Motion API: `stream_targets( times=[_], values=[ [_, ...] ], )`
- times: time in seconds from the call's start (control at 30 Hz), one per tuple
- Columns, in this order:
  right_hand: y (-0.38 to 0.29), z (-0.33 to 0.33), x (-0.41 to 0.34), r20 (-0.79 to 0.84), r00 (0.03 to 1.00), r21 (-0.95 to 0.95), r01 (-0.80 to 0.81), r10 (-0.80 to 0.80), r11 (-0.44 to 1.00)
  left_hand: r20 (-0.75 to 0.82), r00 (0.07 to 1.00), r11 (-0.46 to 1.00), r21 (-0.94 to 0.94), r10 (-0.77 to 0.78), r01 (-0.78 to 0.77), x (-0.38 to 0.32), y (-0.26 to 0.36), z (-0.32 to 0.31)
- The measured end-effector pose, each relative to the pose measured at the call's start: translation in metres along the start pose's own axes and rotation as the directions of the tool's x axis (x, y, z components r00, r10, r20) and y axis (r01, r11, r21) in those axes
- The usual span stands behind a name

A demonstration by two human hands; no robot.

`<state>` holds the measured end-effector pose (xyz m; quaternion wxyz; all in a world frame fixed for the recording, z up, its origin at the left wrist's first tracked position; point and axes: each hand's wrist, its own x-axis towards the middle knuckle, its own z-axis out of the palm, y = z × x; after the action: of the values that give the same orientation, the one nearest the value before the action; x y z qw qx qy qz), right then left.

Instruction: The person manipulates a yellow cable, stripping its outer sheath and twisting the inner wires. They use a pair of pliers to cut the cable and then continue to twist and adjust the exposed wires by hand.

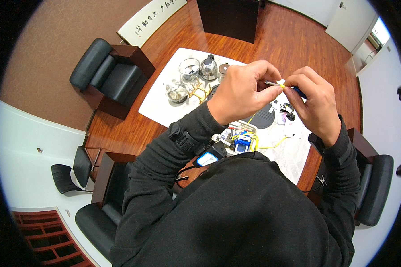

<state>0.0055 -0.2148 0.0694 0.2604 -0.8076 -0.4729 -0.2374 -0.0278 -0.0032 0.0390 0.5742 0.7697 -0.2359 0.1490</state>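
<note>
Both hands are raised close together above a white marble-patterned table [290,160]. My left hand [245,90] pinches a small yellow piece [282,85] between thumb and fingertips, beside a thin silvery metal tip [270,82]. From the right, my right hand [312,96] meets it at the fingertips, with a dark blue item [299,92] partly hidden in its grip. What the metal tip belongs to cannot be told. Below, on the table, a yellow cord [274,146] trails from a pile with a blue and white device [243,142].
Glass kettle [209,68], glass bowl [188,66] and glass teapot [177,95] stand at the table's far left. A dark oval tray [264,116] and small black parts [288,111] lie below my hands. Black armchairs [120,80] flank the table.
</note>
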Motion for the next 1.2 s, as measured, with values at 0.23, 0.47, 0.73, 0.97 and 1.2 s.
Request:
stream_targets(
  times=[0.23, 0.47, 0.73, 0.97, 1.2],
  values=[
    [-0.0012, -0.0008, -0.0033, 0.082, 0.993, 0.037, -0.086, 0.082, 0.996, 0.032, 0.999, 0.999, 0.052, -0.007, 0.005, 0.0000, 0.0009, -0.0019],
    [0.0006, 0.0003, -0.0034, 0.076, 0.995, 0.082, -0.067, 0.061, 0.994, -0.023, 0.998, 0.997, 0.058, 0.059, -0.058, -0.0001, 0.0034, 0.0018],
    [-0.0051, -0.0055, -0.0028, 0.115, 0.987, 0.105, -0.124, 0.112, 0.987, 0.011, 1.000, 0.998, 0.053, 0.028, -0.029, -0.0015, 0.0060, 0.0010],
    [-0.0002, -0.0061, -0.0040, 0.207, 0.971, 0.109, -0.144, 0.120, 0.984, 0.050, 0.998, 0.997, 0.062, 0.033, -0.036, -0.0033, 0.0051, -0.0013],
    [-0.0041, -0.0070, -0.0036, 0.151, 0.980, 0.098, -0.148, 0.132, 0.984, 0.057, 0.998, 0.998, 0.050, -0.034, 0.031, -0.0043, 0.0065, -0.0013]
  ],
)
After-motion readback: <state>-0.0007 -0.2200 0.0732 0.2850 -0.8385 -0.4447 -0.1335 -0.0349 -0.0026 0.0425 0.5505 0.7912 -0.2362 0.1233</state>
